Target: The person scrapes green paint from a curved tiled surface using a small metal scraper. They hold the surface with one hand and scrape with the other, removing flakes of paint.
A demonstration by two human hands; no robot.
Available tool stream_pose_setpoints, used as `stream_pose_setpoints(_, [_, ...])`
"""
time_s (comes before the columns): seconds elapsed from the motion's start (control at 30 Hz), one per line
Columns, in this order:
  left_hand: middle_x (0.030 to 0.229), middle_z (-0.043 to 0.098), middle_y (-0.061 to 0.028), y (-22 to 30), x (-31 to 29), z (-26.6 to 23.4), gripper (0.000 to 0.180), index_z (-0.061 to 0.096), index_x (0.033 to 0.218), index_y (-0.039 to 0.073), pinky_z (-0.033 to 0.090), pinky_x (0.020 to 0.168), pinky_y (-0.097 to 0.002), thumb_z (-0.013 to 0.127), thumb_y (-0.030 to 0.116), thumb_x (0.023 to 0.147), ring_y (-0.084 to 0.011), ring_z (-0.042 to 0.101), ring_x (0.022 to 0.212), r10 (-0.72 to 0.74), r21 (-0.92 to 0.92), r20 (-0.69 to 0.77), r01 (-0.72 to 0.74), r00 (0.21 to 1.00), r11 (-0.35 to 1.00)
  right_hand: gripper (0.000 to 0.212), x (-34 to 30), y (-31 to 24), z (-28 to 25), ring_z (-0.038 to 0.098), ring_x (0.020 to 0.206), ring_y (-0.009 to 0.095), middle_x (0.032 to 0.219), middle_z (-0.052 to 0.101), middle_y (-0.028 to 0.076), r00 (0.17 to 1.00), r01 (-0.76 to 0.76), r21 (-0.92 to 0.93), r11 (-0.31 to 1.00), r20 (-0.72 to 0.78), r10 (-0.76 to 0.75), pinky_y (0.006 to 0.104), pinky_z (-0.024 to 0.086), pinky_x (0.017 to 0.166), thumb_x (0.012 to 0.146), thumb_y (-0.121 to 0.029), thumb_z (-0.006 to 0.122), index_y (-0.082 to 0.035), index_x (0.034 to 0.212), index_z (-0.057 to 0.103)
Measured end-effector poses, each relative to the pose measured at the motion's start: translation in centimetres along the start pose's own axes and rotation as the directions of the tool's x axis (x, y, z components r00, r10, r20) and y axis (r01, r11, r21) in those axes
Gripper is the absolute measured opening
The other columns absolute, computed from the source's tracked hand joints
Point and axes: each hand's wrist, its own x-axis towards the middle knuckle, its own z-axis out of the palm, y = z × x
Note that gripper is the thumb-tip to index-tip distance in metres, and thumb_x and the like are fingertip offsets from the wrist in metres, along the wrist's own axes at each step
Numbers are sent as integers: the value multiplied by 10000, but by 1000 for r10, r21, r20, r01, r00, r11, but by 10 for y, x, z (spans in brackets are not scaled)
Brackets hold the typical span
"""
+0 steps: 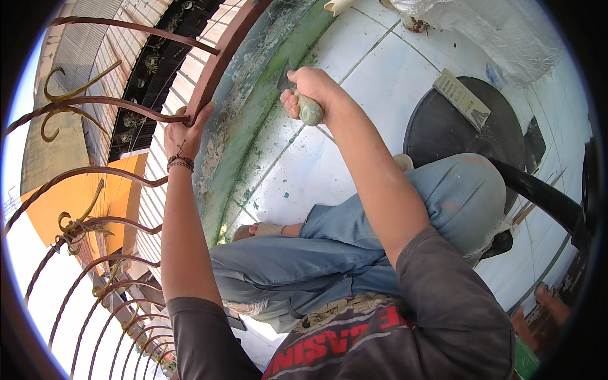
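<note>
My left hand (pixel 183 130), with a braided bracelet at its wrist, is closed round the reddish-brown bottom rail (pixel 218 63) of a metal railing. My right hand (pixel 318 87) makes a fist round the rounded, paint-smeared handle of a scraper (pixel 310 113). Its dark blade points away from me and is mostly hidden by my fingers. The blade lies close to a low ledge (pixel 244 120) with worn green and grey paint; whether it touches cannot be told. Green flakes (pixel 256 204) lie scattered on the white tiles beside the ledge.
Twisted railing bars (pixel 95 171) curve outward on the left. White floor tiles (pixel 304 171) spread below my right hand. To the right are a round black disc (pixel 437 123) with a pale flat packet (pixel 462 98) on it and a white plastic sack (pixel 481 31). Another person's bare skin (pixel 551 307) shows lower right.
</note>
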Motion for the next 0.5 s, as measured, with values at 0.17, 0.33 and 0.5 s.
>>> stream_pose_setpoints(0.17, [835,719,-163,1,0,-4,778,712,1048,28,525,821,-398,619,738,744,-303,702,868,9,-56,34,-7,999,998,216,4,-12,-21,490,502,123,733,528,79,959,197,-204,959,-161,-232,277,441,422,953,-190,515,3,982,423])
stream_pose_setpoints(0.33, [830,697,-149,-4,0,-9,789,703,1063,24,504,769,-377,620,742,746,-266,678,858,-42,-64,164,53,986,997,235,-6,-21,-33,555,604,192,795,565,105,925,283,-559,779,-57,-376,326,482,507,845,-113,598,61,979,516])
stream_pose_setpoints(0.5, [909,716,-165,-9,0,0,855,718,1035,24,527,813,-405,588,806,715,-278,690,926,-7,-58,99,12,995,998,122,-30,-15,-9,545,609,177,747,587,94,919,67,-713,698,-229,-321,313,446,507,786,-108,603,6,828,592])
